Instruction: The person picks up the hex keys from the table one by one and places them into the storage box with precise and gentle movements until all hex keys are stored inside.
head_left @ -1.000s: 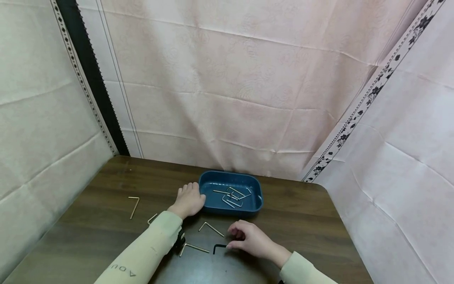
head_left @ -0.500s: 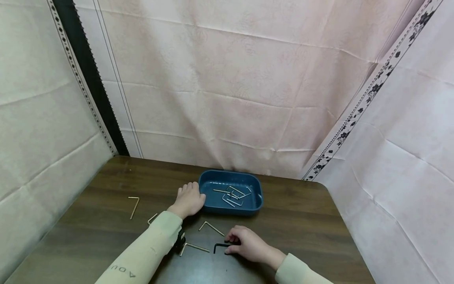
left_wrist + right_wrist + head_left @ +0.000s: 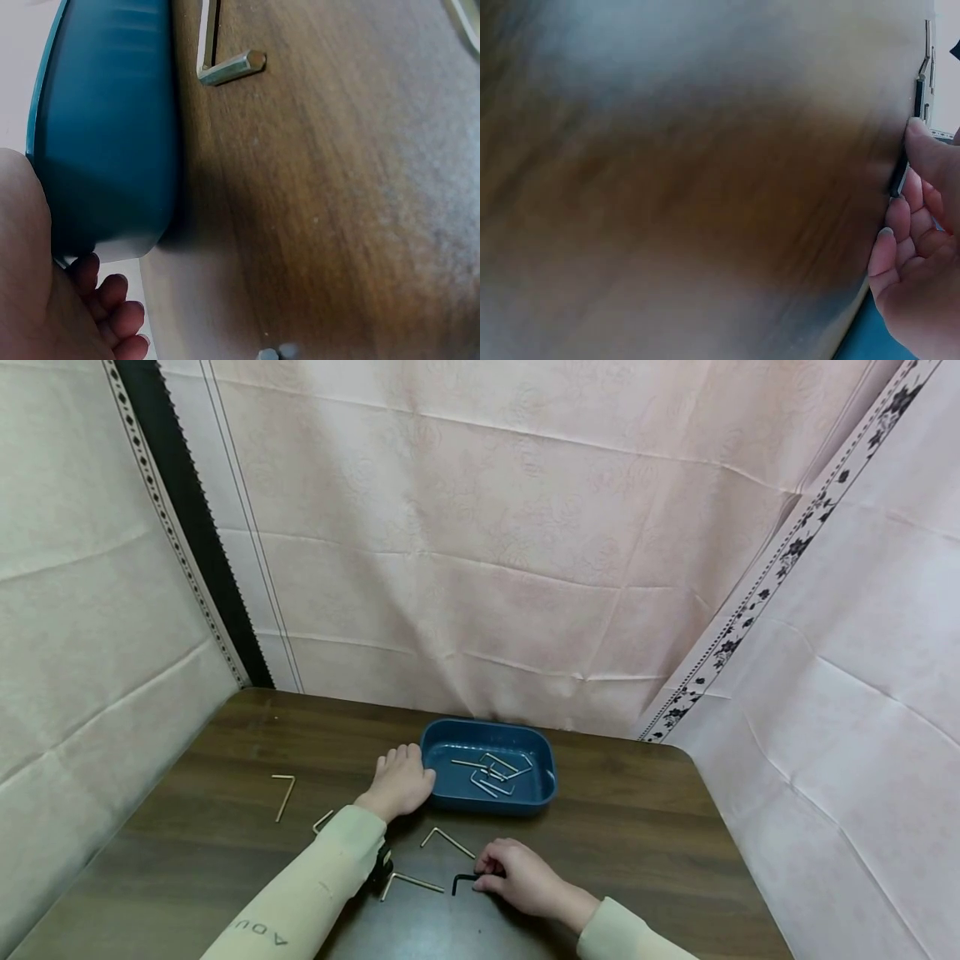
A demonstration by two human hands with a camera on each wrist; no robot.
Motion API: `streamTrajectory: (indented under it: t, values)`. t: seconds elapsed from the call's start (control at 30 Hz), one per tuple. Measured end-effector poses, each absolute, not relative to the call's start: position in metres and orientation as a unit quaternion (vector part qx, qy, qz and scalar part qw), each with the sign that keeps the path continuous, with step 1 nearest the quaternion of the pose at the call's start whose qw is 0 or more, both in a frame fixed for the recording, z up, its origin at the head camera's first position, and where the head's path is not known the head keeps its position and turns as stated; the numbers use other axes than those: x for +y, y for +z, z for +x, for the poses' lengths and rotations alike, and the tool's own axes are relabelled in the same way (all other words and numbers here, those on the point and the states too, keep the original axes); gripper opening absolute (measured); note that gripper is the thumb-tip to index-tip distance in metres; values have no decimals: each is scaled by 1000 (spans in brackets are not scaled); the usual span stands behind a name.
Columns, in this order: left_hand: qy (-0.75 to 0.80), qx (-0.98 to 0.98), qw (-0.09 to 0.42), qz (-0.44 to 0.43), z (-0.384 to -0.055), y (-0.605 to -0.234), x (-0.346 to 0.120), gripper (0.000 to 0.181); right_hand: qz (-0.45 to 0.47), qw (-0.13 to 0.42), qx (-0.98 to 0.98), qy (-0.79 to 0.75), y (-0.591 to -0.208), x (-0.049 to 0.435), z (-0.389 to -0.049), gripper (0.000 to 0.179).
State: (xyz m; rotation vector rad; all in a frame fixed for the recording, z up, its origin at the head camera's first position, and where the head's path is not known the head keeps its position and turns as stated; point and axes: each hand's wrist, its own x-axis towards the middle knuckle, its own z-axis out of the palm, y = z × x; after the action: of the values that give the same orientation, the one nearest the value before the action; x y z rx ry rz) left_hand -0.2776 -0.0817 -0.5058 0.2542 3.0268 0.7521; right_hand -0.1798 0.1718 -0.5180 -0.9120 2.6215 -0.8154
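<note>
A blue tray [image 3: 487,805] stands near the back of the wooden table, with several hex keys inside it. My left hand [image 3: 397,783] holds the tray's left end; in the left wrist view its curled fingers [image 3: 124,319] lie at the tray's end wall. Between the thumb and fingers of my right hand [image 3: 521,878] is the long arm of a black hex key [image 3: 461,878], its short arm pointing toward me. The right wrist view shows this pinch, close over the table. One gold hex key [image 3: 447,839] lies just beyond, another gold hex key [image 3: 408,881] to the left.
Farther left lie a gold hex key [image 3: 285,793] and a second one [image 3: 322,821] partly hidden by my left sleeve [image 3: 315,877]. Pale curtains [image 3: 480,568] hang behind the table [image 3: 637,827] and on both sides.
My right hand has shifted slightly left and its fingers have closed on the black hex key. The left hand and the tray have stayed put.
</note>
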Motion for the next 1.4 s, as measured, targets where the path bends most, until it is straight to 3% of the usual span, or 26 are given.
streamTrajectory:
  t: [0.57, 0.7, 1.0, 1.1, 1.4]
  values:
    - [237, 968, 9, 81, -275, -503, -81, 44, -308, 136, 916, -220, -512, 167, -175, 8]
    - [239, 968, 7, 81, -275, -503, -81, 41, -323, 83, 910, -247, -504, 173, -174, 6]
    - [240, 968, 3, 79, -277, -503, -80, 40, -287, -93, 902, -309, -467, 191, -193, 5]
    - [239, 968, 7, 77, -277, -504, -81, 41, -270, -117, 901, -318, -456, 195, -198, 9]
    - [237, 968, 8, 78, -275, -503, -81, 41, -247, -114, 903, -333, -445, 199, -215, 10]
